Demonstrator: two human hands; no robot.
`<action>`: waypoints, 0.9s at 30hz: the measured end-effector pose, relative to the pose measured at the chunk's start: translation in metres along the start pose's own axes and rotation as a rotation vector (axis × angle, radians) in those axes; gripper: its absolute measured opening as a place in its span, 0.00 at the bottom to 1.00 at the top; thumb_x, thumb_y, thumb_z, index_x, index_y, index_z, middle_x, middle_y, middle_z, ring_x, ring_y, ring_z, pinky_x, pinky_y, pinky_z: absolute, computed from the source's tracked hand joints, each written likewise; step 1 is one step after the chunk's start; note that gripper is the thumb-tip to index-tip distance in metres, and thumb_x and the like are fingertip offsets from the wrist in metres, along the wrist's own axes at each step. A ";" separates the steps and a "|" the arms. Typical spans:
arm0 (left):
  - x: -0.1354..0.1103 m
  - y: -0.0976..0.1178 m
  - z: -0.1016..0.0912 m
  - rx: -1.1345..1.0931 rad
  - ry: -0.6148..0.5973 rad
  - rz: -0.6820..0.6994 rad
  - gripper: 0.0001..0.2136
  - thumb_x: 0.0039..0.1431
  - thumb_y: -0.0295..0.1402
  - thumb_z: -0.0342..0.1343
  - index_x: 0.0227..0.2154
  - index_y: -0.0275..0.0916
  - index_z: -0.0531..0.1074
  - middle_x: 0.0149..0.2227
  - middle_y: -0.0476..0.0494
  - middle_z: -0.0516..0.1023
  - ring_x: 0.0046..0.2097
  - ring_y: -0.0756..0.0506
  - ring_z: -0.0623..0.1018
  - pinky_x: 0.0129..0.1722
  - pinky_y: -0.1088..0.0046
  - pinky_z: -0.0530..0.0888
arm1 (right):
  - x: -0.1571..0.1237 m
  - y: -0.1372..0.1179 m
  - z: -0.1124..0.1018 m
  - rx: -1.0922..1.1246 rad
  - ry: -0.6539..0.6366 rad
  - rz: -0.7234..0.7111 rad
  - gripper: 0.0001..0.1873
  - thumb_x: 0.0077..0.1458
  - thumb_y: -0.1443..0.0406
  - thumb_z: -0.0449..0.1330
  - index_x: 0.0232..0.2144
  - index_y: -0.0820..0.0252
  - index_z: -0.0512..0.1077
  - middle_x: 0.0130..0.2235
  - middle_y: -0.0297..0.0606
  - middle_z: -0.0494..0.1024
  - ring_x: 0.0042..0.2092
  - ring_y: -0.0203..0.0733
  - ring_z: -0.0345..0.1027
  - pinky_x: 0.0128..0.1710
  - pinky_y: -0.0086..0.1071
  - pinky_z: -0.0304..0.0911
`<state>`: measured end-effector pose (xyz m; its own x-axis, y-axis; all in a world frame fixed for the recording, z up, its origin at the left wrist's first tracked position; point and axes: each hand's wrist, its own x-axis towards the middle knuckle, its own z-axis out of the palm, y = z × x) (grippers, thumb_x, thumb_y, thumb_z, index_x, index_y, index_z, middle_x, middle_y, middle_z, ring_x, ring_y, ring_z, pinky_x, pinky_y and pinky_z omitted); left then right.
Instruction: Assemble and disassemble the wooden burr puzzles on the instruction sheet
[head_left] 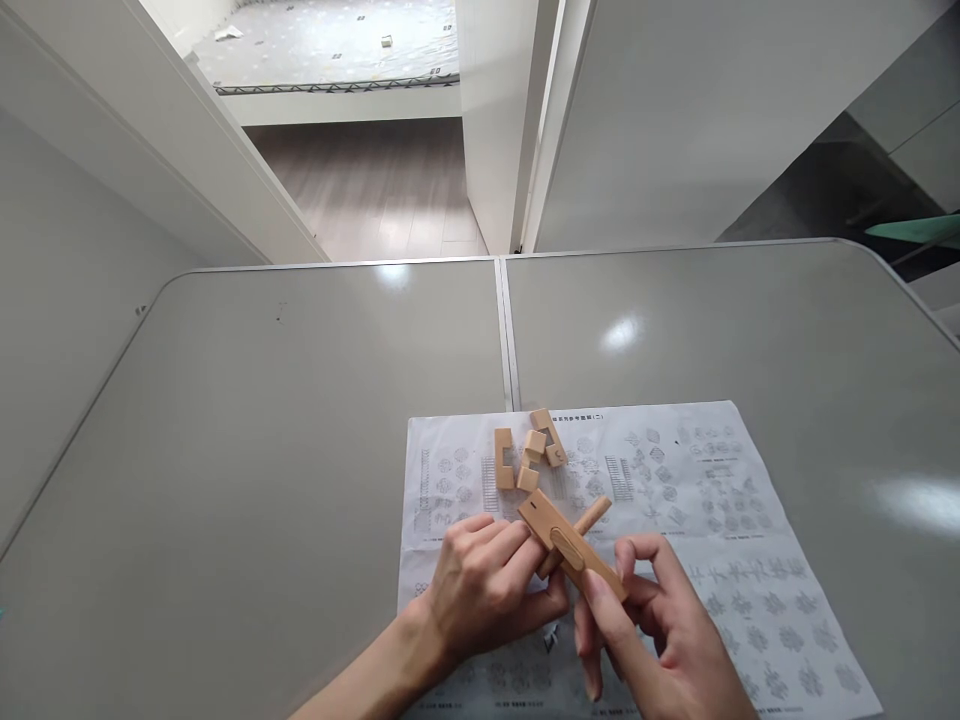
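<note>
My left hand (484,585) and my right hand (652,625) are closed together on a wooden puzzle assembly (566,540): a flat slotted bar crossed by a thinner stick that pokes out up and to the right. Left fingers pinch the bar's upper half, right fingers grip its lower end. Just beyond the hands, three loose notched wooden pieces (527,455) lie on a printed instruction sheet (712,500) covered with small diagrams.
The sheet lies on a grey folding table (262,420) with a centre seam (506,335). White partition walls stand behind it, with an opening onto a wooden floor (375,190) and a patterned mat beyond. A green object (915,228) shows at the far right.
</note>
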<state>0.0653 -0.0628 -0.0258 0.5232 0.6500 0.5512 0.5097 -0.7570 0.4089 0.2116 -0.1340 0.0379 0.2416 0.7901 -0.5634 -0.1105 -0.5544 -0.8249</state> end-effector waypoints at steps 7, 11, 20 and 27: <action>-0.002 -0.002 0.002 -0.003 -0.002 0.008 0.14 0.56 0.24 0.58 0.20 0.41 0.62 0.19 0.56 0.64 0.20 0.52 0.62 0.22 0.67 0.56 | 0.005 0.005 -0.005 0.017 -0.050 0.007 0.28 0.64 0.41 0.63 0.37 0.50 0.53 0.21 0.24 0.75 0.19 0.35 0.65 0.19 0.26 0.61; -0.001 -0.001 0.002 0.007 -0.009 0.009 0.15 0.56 0.22 0.57 0.19 0.41 0.60 0.18 0.56 0.63 0.20 0.52 0.61 0.22 0.67 0.56 | 0.007 0.010 -0.007 0.021 -0.067 0.011 0.27 0.65 0.41 0.62 0.38 0.50 0.53 0.22 0.24 0.75 0.19 0.35 0.66 0.19 0.26 0.61; 0.000 -0.001 0.001 0.006 -0.035 0.033 0.13 0.55 0.23 0.57 0.20 0.42 0.60 0.19 0.55 0.64 0.20 0.51 0.62 0.22 0.67 0.56 | 0.012 0.014 -0.010 0.025 -0.067 0.005 0.27 0.64 0.41 0.63 0.38 0.50 0.54 0.22 0.25 0.75 0.21 0.36 0.65 0.22 0.27 0.64; 0.001 -0.001 0.000 0.002 -0.039 0.025 0.14 0.55 0.23 0.57 0.20 0.42 0.60 0.19 0.55 0.64 0.20 0.52 0.63 0.22 0.68 0.56 | 0.012 0.014 -0.009 0.024 -0.041 -0.014 0.26 0.64 0.42 0.63 0.37 0.51 0.55 0.21 0.26 0.74 0.21 0.36 0.65 0.23 0.28 0.63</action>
<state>0.0653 -0.0617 -0.0262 0.5623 0.6327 0.5325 0.4974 -0.7732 0.3934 0.2221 -0.1345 0.0197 0.2039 0.8082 -0.5525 -0.1310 -0.5367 -0.8335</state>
